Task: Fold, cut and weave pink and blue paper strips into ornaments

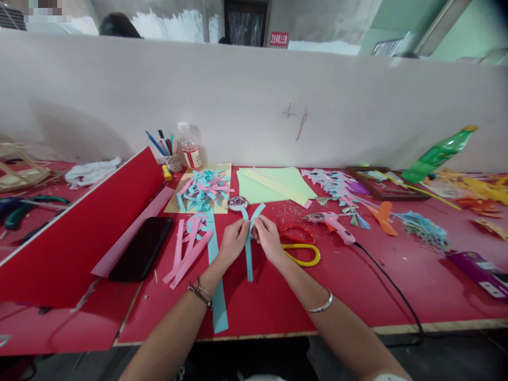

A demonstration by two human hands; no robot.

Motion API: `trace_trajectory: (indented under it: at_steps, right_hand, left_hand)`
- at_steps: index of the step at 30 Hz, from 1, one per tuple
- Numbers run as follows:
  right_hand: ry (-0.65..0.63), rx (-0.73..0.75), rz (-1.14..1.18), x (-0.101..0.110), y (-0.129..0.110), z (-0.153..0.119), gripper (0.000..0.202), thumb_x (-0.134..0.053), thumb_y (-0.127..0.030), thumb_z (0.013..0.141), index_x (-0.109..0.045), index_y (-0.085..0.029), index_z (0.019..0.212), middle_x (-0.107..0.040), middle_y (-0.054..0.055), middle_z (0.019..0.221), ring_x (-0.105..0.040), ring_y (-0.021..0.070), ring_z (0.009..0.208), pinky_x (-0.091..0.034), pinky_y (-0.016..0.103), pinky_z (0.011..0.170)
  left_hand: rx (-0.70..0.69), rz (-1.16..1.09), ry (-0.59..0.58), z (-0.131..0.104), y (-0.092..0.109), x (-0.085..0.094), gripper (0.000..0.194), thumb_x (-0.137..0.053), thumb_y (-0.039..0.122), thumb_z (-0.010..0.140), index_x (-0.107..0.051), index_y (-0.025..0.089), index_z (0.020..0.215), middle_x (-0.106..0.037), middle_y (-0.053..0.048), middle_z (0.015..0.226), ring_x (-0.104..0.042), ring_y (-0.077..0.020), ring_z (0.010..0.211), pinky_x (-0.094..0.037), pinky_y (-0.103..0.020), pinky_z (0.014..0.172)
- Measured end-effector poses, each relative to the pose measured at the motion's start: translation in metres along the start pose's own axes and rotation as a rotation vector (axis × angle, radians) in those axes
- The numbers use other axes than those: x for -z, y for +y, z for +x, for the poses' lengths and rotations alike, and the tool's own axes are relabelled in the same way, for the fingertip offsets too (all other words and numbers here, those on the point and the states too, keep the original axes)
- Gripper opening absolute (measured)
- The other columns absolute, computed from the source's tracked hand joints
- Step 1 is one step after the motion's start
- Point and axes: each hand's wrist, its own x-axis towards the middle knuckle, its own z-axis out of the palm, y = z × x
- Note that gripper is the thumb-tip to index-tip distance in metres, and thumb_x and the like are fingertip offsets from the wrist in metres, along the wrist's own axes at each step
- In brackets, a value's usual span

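Between my hands, a little above the red tabletop, is a blue paper strip (249, 259) whose upper part spreads into two ends. My left hand (235, 236) pinches it from the left. From the right, my right hand (266, 233) pinches it near the fork. Beyond my fingers lies a small round tin (237, 203). Red and yellow-handled scissors (313, 255) lie right of my right hand, their blades hidden. Left of my left hand are a long blue strip (219, 312) and several pink paper strips (194, 254). A pile of pink and blue paper pieces (202, 188) sits behind.
A pink hot glue gun (335, 225) with a black cord lies to the right. Light green paper sheets (278, 182) are at the back. A black phone (141, 248) and a slanted red board (91, 233) are on the left. A green bottle (440, 156) leans at the back right.
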Motion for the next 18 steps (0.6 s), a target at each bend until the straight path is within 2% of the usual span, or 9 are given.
trace_trajectory:
  at_steps: [8,13,18]
  right_hand:
    - [-0.087,-0.003,-0.021,-0.0015,0.0021,-0.0024,0.027,-0.048,-0.039,0.075,-0.039,-0.02,0.058,-0.034,-0.008,0.044,-0.031,0.0069,0.04,-0.025,0.021,0.04]
    - [-0.083,-0.007,-0.021,-0.0022,0.002,-0.0025,0.026,-0.047,-0.036,0.075,-0.039,-0.02,0.056,-0.036,-0.008,0.044,-0.033,0.0066,0.039,-0.025,0.021,0.039]
    - [-0.013,-0.003,-0.002,-0.0004,0.0018,0.0,0.03,-0.042,-0.038,0.077,-0.034,-0.02,0.055,-0.035,-0.008,0.043,-0.031,0.0062,0.037,-0.025,0.02,0.039]
  left_hand:
    - [-0.006,0.026,0.083,-0.0014,0.0,0.0015,0.035,-0.039,0.039,0.08,-0.039,0.017,0.052,-0.038,0.005,0.048,-0.033,-0.0081,0.047,-0.023,-0.021,0.045]
    - [0.036,-0.005,0.157,-0.0003,0.0012,0.0033,0.035,-0.029,0.04,0.084,-0.032,0.019,0.056,-0.032,0.005,0.051,-0.032,-0.0082,0.047,-0.025,-0.021,0.044]
    - [0.004,-0.004,0.038,0.001,0.0024,0.0024,0.034,-0.034,0.039,0.082,-0.04,0.017,0.057,-0.04,0.004,0.051,-0.039,-0.0089,0.049,-0.029,-0.02,0.047]
